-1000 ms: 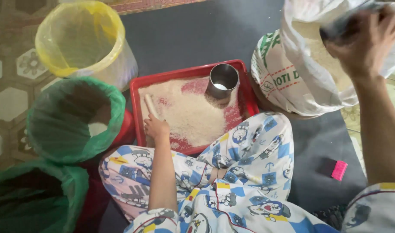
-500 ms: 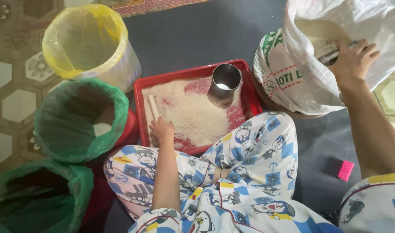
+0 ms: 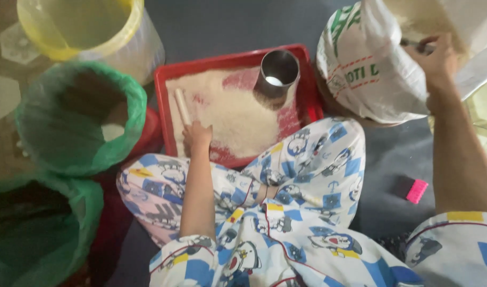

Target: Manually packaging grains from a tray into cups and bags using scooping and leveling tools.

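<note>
A red tray (image 3: 310,85) holds a spread of white rice (image 3: 230,114), a pale stick (image 3: 182,106) and a steel cup (image 3: 277,73). My left hand (image 3: 196,136) rests on the rice at the tray's near left, fingers by the stick's end. My right hand (image 3: 438,61) reaches into the mouth of a large white sack (image 3: 368,74) at the upper right and grips a small dark object there, partly hidden. My crossed legs in blue-and-white printed trousers fill the lower middle.
A yellow-lined bucket (image 3: 84,26) stands at the upper left. Two green-lined bins (image 3: 73,117) (image 3: 36,234) stand at the left. A pink and black block (image 3: 412,190) lies on the dark mat at the right. Patterned floor tiles border the mat.
My right hand has gone down from above the sack into its mouth. The view has moved in closer. My left hand stays on the rice.
</note>
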